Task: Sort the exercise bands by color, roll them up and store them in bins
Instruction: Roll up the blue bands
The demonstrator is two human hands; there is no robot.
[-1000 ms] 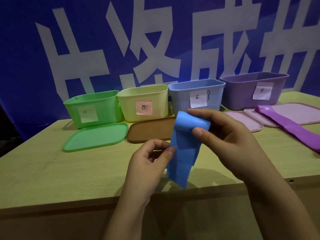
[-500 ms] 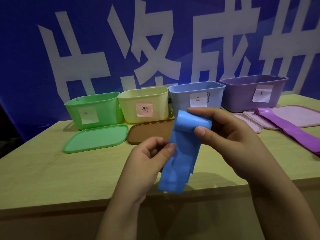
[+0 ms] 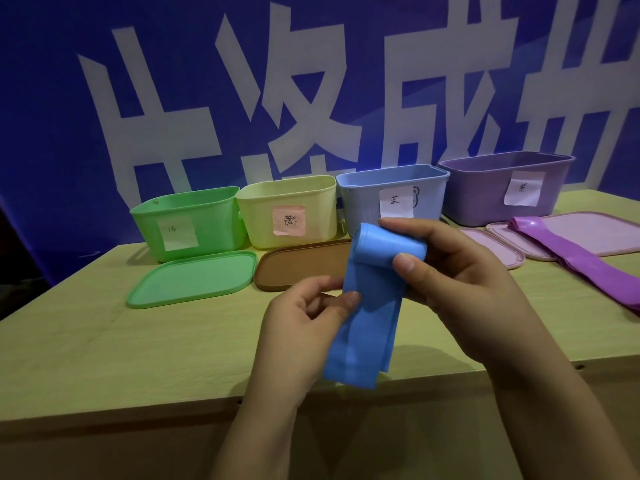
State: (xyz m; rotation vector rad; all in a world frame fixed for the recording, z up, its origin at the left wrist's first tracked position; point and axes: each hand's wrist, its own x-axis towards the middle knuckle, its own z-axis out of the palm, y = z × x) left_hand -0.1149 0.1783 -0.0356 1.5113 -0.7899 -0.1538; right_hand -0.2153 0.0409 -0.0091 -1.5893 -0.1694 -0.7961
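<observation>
I hold a blue exercise band (image 3: 370,317) above the table's front edge. Its top end is rolled into a short tube, and my right hand (image 3: 460,289) grips that roll between thumb and fingers. My left hand (image 3: 301,327) pinches the loose hanging strip just below the roll. A purple band (image 3: 585,261) lies flat at the right, partly across a pink lid. Along the back stand a green bin (image 3: 188,221), a yellow bin (image 3: 287,209), a blue bin (image 3: 391,194) and a purple bin (image 3: 502,188), each with a paper label.
A green lid (image 3: 194,278) and a brown lid (image 3: 301,268) lie in front of the bins. Pink lids (image 3: 498,247) sit at the right. The wooden table (image 3: 104,344) ends at a front edge below my hands. A blue banner fills the background.
The roll at the top of the blue band has grown slightly thicker. The hanging strip has swung and shifted a little to the left under my left hand.
</observation>
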